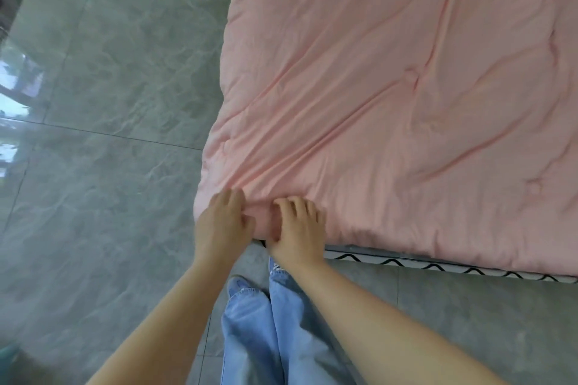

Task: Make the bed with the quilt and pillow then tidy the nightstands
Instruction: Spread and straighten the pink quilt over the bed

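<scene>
Left hand (222, 222) and right hand (297, 228) gripping pink quilt (391, 103) corner, zigzag-patterned bed edge (438, 267), no readable writing

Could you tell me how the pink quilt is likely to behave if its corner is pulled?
The pink quilt will probably be floppy: creases fan out from where both hands grip its corner. Its puffy, tufted look suggests it is light for its size. It should drag rather than slide freely.

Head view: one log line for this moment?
step: quilt corner | left hand: grips quilt | right hand: grips quilt | pillow, nightstands: unseen
</scene>
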A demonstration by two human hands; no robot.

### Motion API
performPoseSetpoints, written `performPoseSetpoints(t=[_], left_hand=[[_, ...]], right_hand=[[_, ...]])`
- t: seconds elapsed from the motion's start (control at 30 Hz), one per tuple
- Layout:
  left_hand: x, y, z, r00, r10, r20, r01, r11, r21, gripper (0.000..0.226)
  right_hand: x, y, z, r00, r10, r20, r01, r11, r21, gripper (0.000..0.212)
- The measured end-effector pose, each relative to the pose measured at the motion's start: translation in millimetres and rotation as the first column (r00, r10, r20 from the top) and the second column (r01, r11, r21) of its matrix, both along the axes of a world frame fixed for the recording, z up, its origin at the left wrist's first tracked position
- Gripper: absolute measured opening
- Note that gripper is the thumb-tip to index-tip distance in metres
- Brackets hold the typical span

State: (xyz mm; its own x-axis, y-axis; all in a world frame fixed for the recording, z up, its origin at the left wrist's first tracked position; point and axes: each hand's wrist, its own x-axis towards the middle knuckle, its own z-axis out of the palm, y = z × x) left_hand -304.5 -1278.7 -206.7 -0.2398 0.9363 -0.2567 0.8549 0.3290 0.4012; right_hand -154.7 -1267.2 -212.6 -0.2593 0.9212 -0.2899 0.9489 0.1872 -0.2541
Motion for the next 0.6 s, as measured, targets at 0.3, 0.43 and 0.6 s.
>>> performPoseSetpoints(t=[0.3,0.43,0.6], left_hand=[[33.7,-10.2,-33.6,0.901,-0.354,-0.249,0.375,0.926,0.042,0.039],[59.0,-26.2,-25.3,0.944,-0.33,-0.025,0.329,0.926,0.183,0.017],[78.1,-44.1,-39.4,0.922,-0.386,0.0,0.383,0.916,-0.119,0.027]], right_hand=[[72.2,48.8,0.4,0.99,-0.022,0.14,0.021,1.0,0.008,0.039],[92.3,21.0,12.7,0.969,-0.249,0.006,0.249,0.968,0.013,0.03],[140.4,-15.4,-9.5,0.993,0.023,0.119,0.024,0.924,-0.381,0.034]])
